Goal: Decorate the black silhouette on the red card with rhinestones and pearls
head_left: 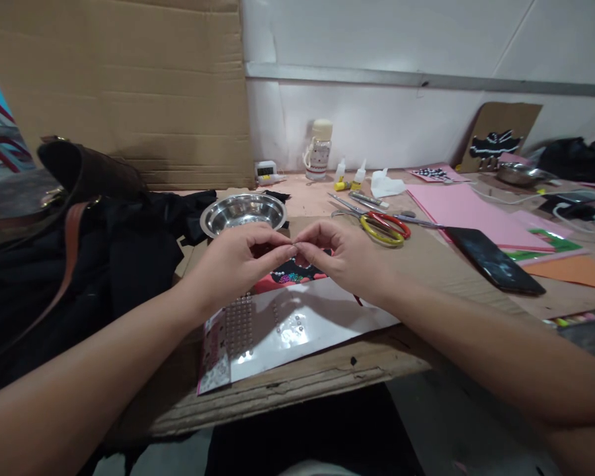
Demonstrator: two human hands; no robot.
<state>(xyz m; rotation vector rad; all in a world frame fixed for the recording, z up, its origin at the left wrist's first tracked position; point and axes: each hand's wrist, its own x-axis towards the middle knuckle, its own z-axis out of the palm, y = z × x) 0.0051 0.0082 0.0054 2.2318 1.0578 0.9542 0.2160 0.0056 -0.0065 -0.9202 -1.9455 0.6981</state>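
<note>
My left hand (248,254) and my right hand (334,251) meet fingertip to fingertip above the work surface. Thumb and forefinger of each are pinched together; whatever they hold is too small to make out. Beneath them lies a red and black piece (270,283) decorated with white beads and a cluster of shiny coloured beads (291,278), partly hidden by my hands. Closer to me is a clear-and-white sheet of stick-on pearls (238,324), with rows of pearls at its left and only a few in the middle.
Behind my hands stands a steel bowl (242,206). Scissors (377,225), small glue bottles (359,175) and a drink bottle (320,149) are further back. To the right lie a phone (493,259) and pink sheets (476,215). A dark bag (86,172) sits at left.
</note>
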